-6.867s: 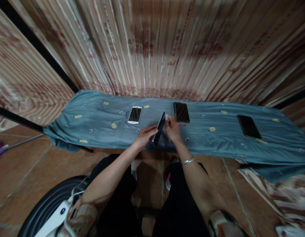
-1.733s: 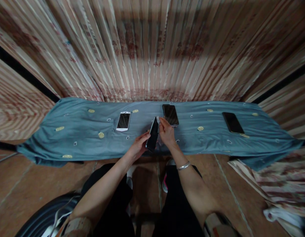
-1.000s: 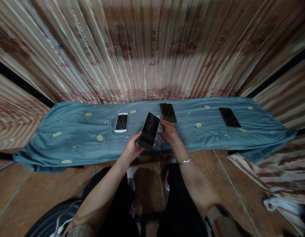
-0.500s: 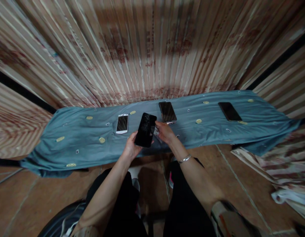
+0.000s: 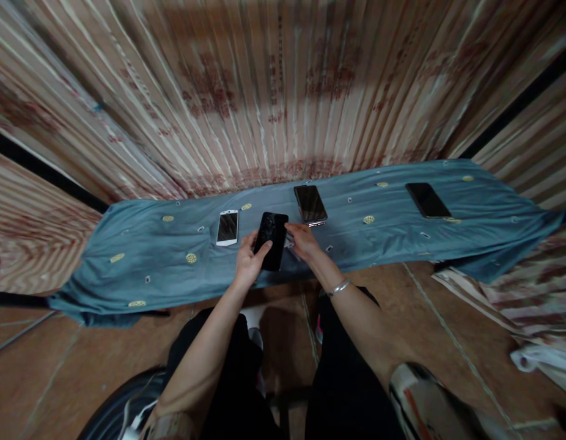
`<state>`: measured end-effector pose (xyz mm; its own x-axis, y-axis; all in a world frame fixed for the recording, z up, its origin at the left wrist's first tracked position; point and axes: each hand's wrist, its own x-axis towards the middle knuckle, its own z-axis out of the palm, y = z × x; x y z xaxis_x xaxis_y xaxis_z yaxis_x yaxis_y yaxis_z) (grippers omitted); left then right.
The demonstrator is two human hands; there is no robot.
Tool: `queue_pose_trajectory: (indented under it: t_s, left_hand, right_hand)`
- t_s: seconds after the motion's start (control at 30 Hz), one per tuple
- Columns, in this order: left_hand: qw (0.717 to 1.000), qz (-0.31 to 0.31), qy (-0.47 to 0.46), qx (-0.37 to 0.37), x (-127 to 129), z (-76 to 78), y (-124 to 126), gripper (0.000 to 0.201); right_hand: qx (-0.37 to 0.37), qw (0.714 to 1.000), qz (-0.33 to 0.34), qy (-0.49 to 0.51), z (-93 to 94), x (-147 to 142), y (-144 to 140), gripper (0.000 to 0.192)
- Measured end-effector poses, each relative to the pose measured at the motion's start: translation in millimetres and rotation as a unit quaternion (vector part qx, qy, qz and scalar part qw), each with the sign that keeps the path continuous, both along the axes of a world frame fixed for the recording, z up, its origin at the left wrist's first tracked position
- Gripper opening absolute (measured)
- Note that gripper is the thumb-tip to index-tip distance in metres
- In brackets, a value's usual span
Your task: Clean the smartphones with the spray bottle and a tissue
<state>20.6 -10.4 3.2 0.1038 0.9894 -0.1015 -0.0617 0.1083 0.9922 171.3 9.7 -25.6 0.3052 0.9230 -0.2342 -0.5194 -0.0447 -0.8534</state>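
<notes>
My left hand [image 5: 249,260] is closed round a black smartphone [image 5: 272,244] with cracks in the upper part of its screen. The thumb lies across the phone's face, and the phone is held up over the near half of the cloth. At the phone's right edge, my right hand [image 5: 304,241] pinches a pale crumpled piece [image 5: 289,241], mostly hidden; cloth or tissue, I cannot tell. Left of my hands lies a white smartphone [image 5: 227,227]. Just beyond my right hand is a stack of phones [image 5: 311,205], a dark screen on top.
A blue-green cloth [image 5: 168,250] with yellow patterns covers a long narrow surface. Another black phone [image 5: 428,200] lies towards its right end. Striped curtains [image 5: 246,91] hang behind and at both sides, with dark poles [image 5: 521,98] at the corners. My legs are under the near edge.
My left thumb has come up from the phone's edge onto its screen. The phone is turned slightly more upright. My right hand stays at the phone's right edge.
</notes>
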Motion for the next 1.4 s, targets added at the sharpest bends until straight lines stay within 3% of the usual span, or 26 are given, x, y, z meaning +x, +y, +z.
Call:
queue_pose_trajectory:
  t_s: [0.1, 0.17, 0.33, 0.5, 0.63, 0.77, 0.9, 1.03, 1.17, 1.4]
  left_hand:
    - [0.982, 0.011, 0.141, 0.124, 3.6, 4.6, -3.8, 0.069]
    - [0.964, -0.006, 0.204, 0.17, 6.7, 5.4, -5.3, 0.086]
    - [0.945, -0.032, 0.258, 0.196, 11.3, 1.2, -5.1, 0.099]
    - [0.963, -0.017, 0.217, 0.159, 13.1, 1.3, -5.1, 0.097]
    - [0.99, 0.016, 0.107, 0.089, 14.4, -2.3, -3.1, 0.092]
    - [0.999, 0.046, 0.015, 0.008, 17.8, -8.5, 0.0, 0.088]
    - [0.995, 0.052, -0.071, -0.054, 20.3, -9.4, 1.8, 0.076]
    - [0.987, 0.047, -0.142, -0.067, 18.2, -6.8, 3.0, 0.065]
    - [0.985, 0.017, -0.149, -0.08, 15.6, -5.5, 0.8, 0.066]
    - [0.987, 0.002, -0.12, -0.11, 17.6, -4.2, -9.8, 0.073]
  right_hand:
    - [0.006, 1.0, -0.022, -0.016, -3.0, -0.6, 5.6, 0.029]
    - [0.012, 0.999, -0.038, -0.03, -4.4, -0.4, 8.8, 0.03]
    - [0.029, 0.995, -0.066, -0.062, -5.0, 0.0, 12.7, 0.033]
    - [0.053, 0.992, -0.071, -0.084, -1.9, -3.1, 9.9, 0.035]
    - [0.106, 0.984, -0.05, -0.136, 0.1, -5.5, 2.8, 0.032]
    - [0.137, 0.968, -0.009, -0.209, 0.3, -4.3, -9.1, 0.029]
    - [0.178, 0.921, 0.016, -0.345, 1.6, -5.8, -26.2, 0.032]
    - [0.252, 0.861, 0.06, -0.438, 4.9, -13.1, -43.3, 0.042]
    - [0.272, 0.83, 0.081, -0.48, 7.1, -14.8, -48.5, 0.051]
    - [0.245, 0.826, 0.059, -0.504, 6.6, -2.5, -36.5, 0.054]
